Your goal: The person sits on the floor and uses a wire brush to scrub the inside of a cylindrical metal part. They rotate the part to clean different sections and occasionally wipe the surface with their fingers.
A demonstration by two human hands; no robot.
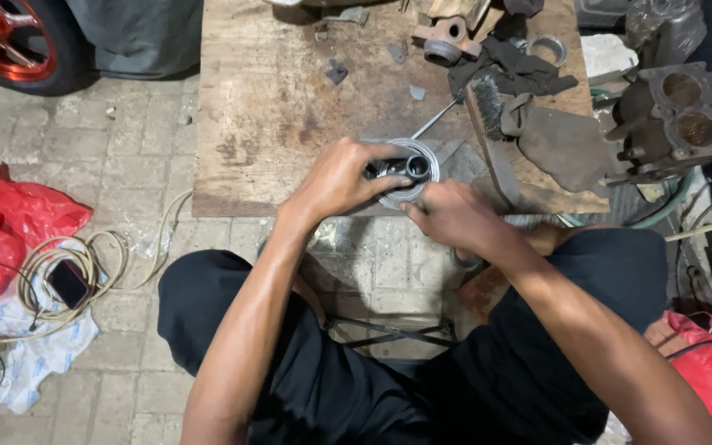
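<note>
I see a worn wooden board (274, 107) serving as the bench, low so both arms reach it seated. A metal ring (397, 195) lies at its near edge, steadied by my right hand (455, 216) — closure unclear. My left hand (341, 177) grips a dark cylindrical part (409, 167) upright inside the ring.

An informal motor repair workshop, set outdoors on grey paving bricks (133, 140): stained wooden work board (265, 107) strewn with metal parts and greasy rags (512, 70), wire brush (488, 103), bare 2-bore engine cylinder block (673, 115) off to the side, orange motorcycle wheel (6, 37) at the corner
</note>
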